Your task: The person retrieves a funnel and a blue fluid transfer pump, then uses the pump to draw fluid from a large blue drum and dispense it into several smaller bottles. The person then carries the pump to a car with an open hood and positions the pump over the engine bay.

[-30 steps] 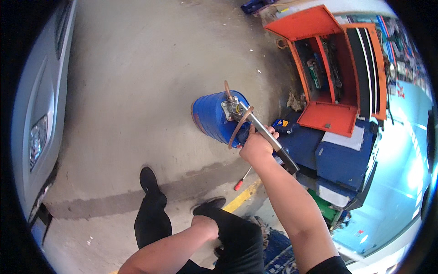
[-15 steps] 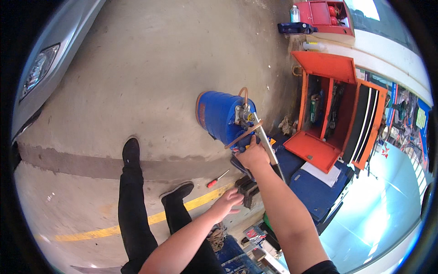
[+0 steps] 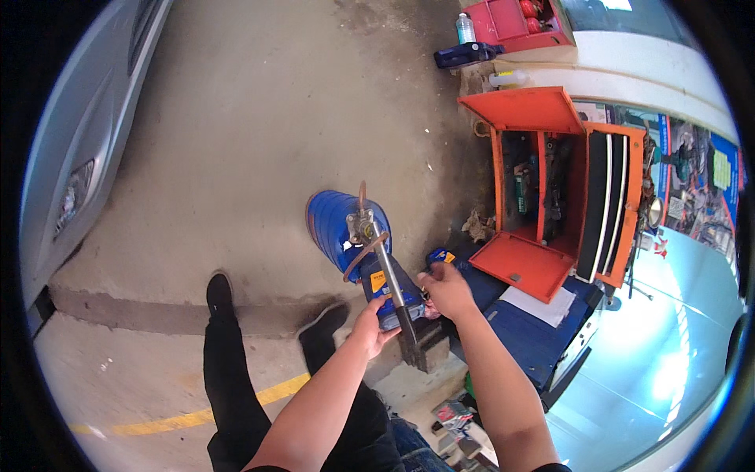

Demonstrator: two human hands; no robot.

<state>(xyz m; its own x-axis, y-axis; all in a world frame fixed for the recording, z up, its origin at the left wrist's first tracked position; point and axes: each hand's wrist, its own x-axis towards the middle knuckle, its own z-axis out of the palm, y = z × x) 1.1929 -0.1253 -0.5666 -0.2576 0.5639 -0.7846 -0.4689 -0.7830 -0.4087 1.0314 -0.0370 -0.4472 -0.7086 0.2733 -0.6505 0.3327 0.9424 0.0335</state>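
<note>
My left hand [image 3: 371,329] grips the lower end of a dark blue plastic oil jug [image 3: 379,282] with a yellow label, its thumb along the jug's side. A silver pump lever [image 3: 388,263] with a black grip [image 3: 406,325] crosses in front of the jug. The lever belongs to a hand pump [image 3: 361,226] mounted on a blue drum [image 3: 321,224], with a brown hose [image 3: 364,257] beside it. Just right of the jug, my right hand [image 3: 450,291] has bent fingers, partly hidden. What they hold, if anything, I cannot make out. Another blue bottle [image 3: 441,256] lies just beyond it.
An orange tool cabinet [image 3: 523,118] stands open on the right, beside a dark blue surface [image 3: 527,338] bearing white paper [image 3: 543,305]. A red box [image 3: 535,39] and dark container [image 3: 464,54] are at the far right. A silver car [image 3: 102,118] borders the left.
My left hand has moved up from over the floor and closed on the oil jug. The jug now shows beside the lever. My right hand has drawn back from the lever, and the view has shifted.
</note>
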